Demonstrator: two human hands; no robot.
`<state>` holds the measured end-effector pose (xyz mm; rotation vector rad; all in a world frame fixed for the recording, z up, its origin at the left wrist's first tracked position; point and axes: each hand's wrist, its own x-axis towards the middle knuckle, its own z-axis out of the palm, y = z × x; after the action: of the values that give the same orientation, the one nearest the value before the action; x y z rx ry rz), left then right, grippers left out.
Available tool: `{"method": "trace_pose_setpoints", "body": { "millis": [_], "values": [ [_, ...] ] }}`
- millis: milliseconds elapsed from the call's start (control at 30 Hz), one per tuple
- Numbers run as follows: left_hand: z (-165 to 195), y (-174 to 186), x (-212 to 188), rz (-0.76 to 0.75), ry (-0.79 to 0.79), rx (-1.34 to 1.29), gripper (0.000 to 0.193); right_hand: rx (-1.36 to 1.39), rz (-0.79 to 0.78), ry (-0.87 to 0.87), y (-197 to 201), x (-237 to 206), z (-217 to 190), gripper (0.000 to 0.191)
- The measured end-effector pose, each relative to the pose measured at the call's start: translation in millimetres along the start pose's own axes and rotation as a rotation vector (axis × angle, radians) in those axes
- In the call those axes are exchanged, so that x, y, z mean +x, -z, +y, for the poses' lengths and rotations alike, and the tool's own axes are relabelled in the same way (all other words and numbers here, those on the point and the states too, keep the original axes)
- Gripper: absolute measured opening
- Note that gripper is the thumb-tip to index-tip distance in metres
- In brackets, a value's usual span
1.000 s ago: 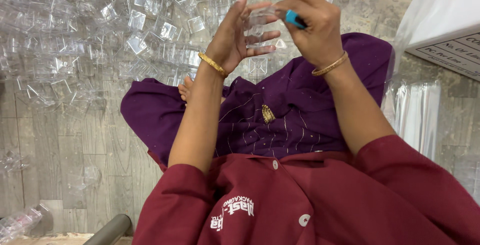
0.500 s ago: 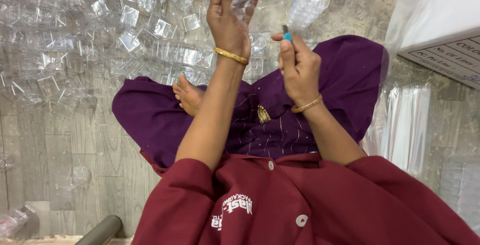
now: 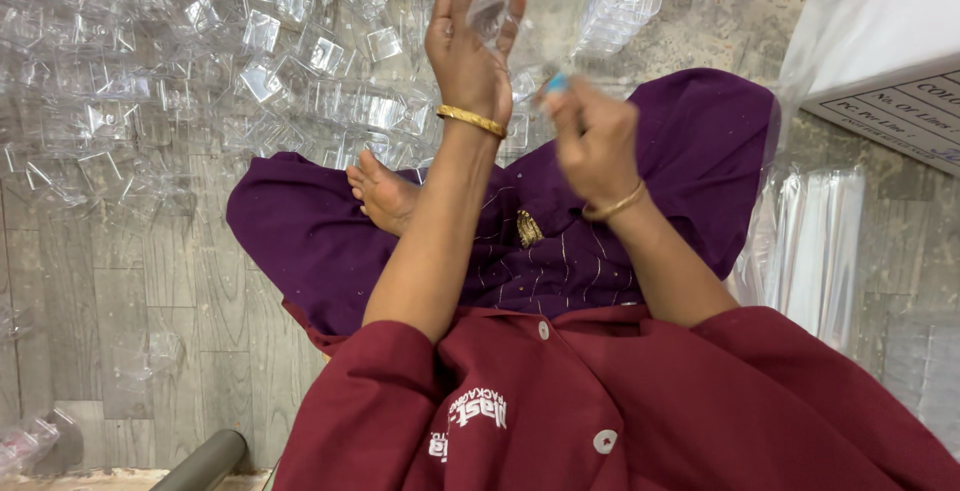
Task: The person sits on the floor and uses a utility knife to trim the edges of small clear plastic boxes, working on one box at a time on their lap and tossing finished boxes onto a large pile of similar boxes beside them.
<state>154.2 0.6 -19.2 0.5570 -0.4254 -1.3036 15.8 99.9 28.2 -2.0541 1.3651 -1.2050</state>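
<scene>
Head view: a small clear plastic case (image 3: 490,13) — judged light, thin-walled, slippery — is pinched at its edges by the left hand (image 3: 468,51), while a blue-tipped tool (image 3: 556,83) is gripped in the closed right hand (image 3: 592,136).

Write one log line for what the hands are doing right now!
left hand: holds clear box up | right hand: grips blue tool | floor: pile of clear boxes

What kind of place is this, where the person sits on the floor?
Probably a small packaging workshop. A heap of clear plastic boxes covers the tiled floor, the left hand holds one clear piece, and bagged stacks wait beside a carton.
</scene>
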Motion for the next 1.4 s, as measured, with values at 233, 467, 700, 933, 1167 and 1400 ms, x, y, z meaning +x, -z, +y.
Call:
{"method": "trace_pose_setpoints", "body": {
  "millis": [233,467,700,933,1167,1400],
  "values": [
    [1,5,2,-0.019,-0.115,0.098,0.023,0.102,0.14,0.013,20,10,-8,0.033],
    [-15,17,-3,-0.233,-0.218,0.55,0.034,0.401,-0.067,-0.284,33,56,30,0.017],
    [-23,92,37,-0.373,-0.289,1.566,0.066,-0.405,0.022,0.163,86,64,99,0.028],
    [-54,103,34,-0.543,0.047,1.99,0.126,-0.547,-0.147,0.032,45,67,125,0.031],
    [8,88,19,-0.487,-0.171,1.229,0.102,-0.245,-0.002,0.016,51,44,85,0.03],
    [70,42,-25,-0.72,-0.176,0.923,0.104,0.565,-0.347,-0.202,10,36,26,0.077]
  ]
}}
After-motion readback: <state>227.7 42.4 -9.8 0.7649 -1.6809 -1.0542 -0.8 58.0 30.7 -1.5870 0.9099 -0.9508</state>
